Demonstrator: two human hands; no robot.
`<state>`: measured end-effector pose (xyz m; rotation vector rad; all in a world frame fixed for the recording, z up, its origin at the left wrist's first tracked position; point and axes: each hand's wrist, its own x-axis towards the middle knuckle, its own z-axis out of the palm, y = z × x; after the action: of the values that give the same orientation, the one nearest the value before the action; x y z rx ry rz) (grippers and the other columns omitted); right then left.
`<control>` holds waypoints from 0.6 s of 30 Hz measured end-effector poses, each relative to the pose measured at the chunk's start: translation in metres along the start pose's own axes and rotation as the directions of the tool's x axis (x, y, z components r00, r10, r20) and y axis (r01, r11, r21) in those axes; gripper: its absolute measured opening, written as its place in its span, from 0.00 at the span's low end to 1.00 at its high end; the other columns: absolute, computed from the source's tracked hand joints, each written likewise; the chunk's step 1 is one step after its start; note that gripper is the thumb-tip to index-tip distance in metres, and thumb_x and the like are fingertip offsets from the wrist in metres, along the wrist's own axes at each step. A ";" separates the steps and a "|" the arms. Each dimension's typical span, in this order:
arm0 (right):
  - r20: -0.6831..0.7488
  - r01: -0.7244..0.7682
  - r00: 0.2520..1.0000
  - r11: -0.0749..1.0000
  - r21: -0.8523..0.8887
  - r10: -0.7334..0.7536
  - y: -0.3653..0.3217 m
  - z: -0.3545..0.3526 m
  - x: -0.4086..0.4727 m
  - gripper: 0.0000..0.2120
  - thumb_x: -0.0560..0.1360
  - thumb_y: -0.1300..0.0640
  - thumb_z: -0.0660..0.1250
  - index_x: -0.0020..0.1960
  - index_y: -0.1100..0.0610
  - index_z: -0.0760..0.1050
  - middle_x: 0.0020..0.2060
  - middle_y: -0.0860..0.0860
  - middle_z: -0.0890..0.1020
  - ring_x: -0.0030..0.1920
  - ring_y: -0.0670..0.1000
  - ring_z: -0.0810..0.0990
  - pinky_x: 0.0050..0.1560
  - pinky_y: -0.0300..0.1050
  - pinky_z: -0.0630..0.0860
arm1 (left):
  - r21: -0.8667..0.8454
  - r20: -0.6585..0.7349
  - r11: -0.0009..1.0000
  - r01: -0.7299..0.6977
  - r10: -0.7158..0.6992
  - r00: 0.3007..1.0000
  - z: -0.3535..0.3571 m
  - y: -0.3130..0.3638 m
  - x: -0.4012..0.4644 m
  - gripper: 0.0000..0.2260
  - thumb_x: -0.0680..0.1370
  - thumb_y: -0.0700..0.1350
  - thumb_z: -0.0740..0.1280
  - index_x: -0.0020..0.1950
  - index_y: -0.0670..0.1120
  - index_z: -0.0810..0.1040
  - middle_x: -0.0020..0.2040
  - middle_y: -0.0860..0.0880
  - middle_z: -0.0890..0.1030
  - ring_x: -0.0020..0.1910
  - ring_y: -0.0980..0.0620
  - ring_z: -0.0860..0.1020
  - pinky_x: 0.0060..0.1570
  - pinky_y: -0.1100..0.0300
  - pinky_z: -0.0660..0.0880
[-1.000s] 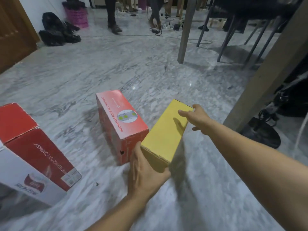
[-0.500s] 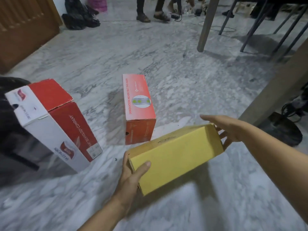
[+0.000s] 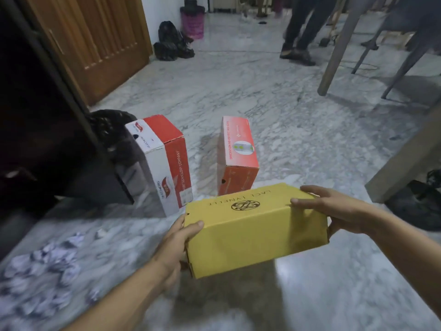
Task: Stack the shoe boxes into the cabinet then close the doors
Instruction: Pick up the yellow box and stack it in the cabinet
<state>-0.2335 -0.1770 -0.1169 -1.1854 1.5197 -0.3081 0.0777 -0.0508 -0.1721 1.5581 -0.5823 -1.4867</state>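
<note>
Biggest thing here is the dark cabinet [image 3: 47, 139] on our left with its door swung open, so that's where we're headed. The red-and-white box [image 3: 164, 161] and orange box [image 3: 236, 156] sit on the marble floor [image 3: 286, 115], waiting. We've got the yellow box [image 3: 255, 230] up off the floor, lengthwise, left hand [image 3: 176, 244] clamped on one end, right hand [image 3: 334, 209] gripping the other, probably for steadiness.
</note>
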 end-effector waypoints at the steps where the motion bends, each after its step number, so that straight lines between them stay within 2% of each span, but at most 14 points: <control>1: 0.008 0.034 0.999 0.999 0.000 -0.034 -0.009 0.008 -0.013 0.39 0.68 0.46 0.75 0.75 0.50 0.63 0.55 0.44 0.74 0.53 0.50 0.77 0.42 0.71 0.79 | 0.011 -0.002 1.000 -0.021 0.021 1.000 -0.011 0.008 -0.013 0.12 0.76 0.50 0.67 0.60 0.57 0.77 0.50 0.51 0.84 0.46 0.47 0.80 0.43 0.52 0.75; 3: 0.025 0.094 0.995 0.996 -0.002 -0.094 -0.029 0.025 -0.039 0.41 0.65 0.46 0.77 0.74 0.50 0.65 0.57 0.48 0.76 0.54 0.52 0.78 0.41 0.73 0.78 | 0.013 -0.012 0.998 -0.069 0.069 0.998 -0.032 0.025 -0.038 0.10 0.77 0.49 0.67 0.57 0.57 0.78 0.45 0.51 0.83 0.39 0.49 0.79 0.39 0.56 0.73; 4: 0.032 0.129 0.991 0.992 -0.010 -0.129 -0.041 0.036 -0.054 0.40 0.64 0.46 0.77 0.72 0.50 0.66 0.57 0.49 0.77 0.54 0.53 0.79 0.41 0.74 0.78 | 0.021 -0.030 0.995 -0.101 0.102 0.994 -0.045 0.036 -0.055 0.09 0.76 0.48 0.67 0.56 0.56 0.78 0.45 0.51 0.83 0.39 0.50 0.78 0.40 0.55 0.72; 7: 0.048 0.200 0.979 0.980 0.010 -0.200 -0.072 0.058 -0.088 0.40 0.62 0.47 0.78 0.70 0.49 0.68 0.56 0.50 0.79 0.52 0.54 0.81 0.39 0.73 0.78 | 0.072 -0.052 0.982 -0.175 0.179 0.982 -0.072 0.065 -0.096 0.11 0.75 0.48 0.69 0.57 0.53 0.78 0.44 0.52 0.82 0.43 0.51 0.77 0.42 0.54 0.72; 10: 0.079 0.297 0.951 0.955 0.017 -0.298 -0.104 0.083 -0.124 0.45 0.58 0.46 0.82 0.71 0.49 0.68 0.60 0.52 0.78 0.55 0.56 0.81 0.36 0.70 0.79 | 0.098 -0.085 0.964 -0.248 0.257 0.963 -0.104 0.091 -0.147 0.19 0.66 0.54 0.71 0.56 0.55 0.79 0.48 0.49 0.81 0.47 0.48 0.78 0.41 0.52 0.76; 12: 0.108 0.359 0.927 0.933 0.016 -0.359 -0.128 0.102 -0.148 0.44 0.59 0.45 0.83 0.70 0.49 0.69 0.60 0.54 0.78 0.54 0.57 0.81 0.37 0.70 0.79 | 0.115 -0.147 0.946 -0.303 0.318 0.937 -0.126 0.106 -0.179 0.21 0.64 0.56 0.71 0.56 0.56 0.78 0.50 0.49 0.82 0.49 0.46 0.79 0.48 0.47 0.76; 14: 0.139 0.418 0.898 0.908 0.035 -0.418 -0.151 0.123 -0.174 0.38 0.61 0.47 0.80 0.68 0.49 0.71 0.58 0.53 0.78 0.50 0.56 0.83 0.39 0.72 0.78 | 0.125 -0.216 0.921 -0.370 0.389 0.896 -0.147 0.118 -0.210 0.21 0.68 0.55 0.72 0.60 0.56 0.75 0.52 0.49 0.81 0.52 0.47 0.79 0.55 0.47 0.74; 16: 0.180 0.469 0.864 0.882 0.050 -0.470 -0.173 0.143 -0.194 0.42 0.59 0.46 0.82 0.69 0.48 0.69 0.59 0.52 0.78 0.48 0.56 0.84 0.38 0.70 0.79 | 0.102 -0.275 0.893 -0.439 0.450 0.850 -0.169 0.130 -0.237 0.22 0.73 0.50 0.71 0.65 0.54 0.70 0.53 0.49 0.80 0.52 0.49 0.78 0.53 0.52 0.73; 18: 0.225 0.517 0.825 0.853 0.067 -0.518 -0.195 0.164 -0.210 0.49 0.54 0.43 0.84 0.71 0.46 0.67 0.59 0.52 0.77 0.50 0.57 0.84 0.39 0.70 0.79 | 0.107 -0.335 0.871 -0.479 0.485 0.808 -0.191 0.142 -0.266 0.31 0.69 0.51 0.73 0.71 0.52 0.66 0.57 0.49 0.79 0.55 0.50 0.78 0.52 0.53 0.73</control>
<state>-0.0234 -0.0350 0.0950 -1.5679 0.9672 -0.5108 0.2472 0.1475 0.0717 1.4974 -0.7128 -0.7943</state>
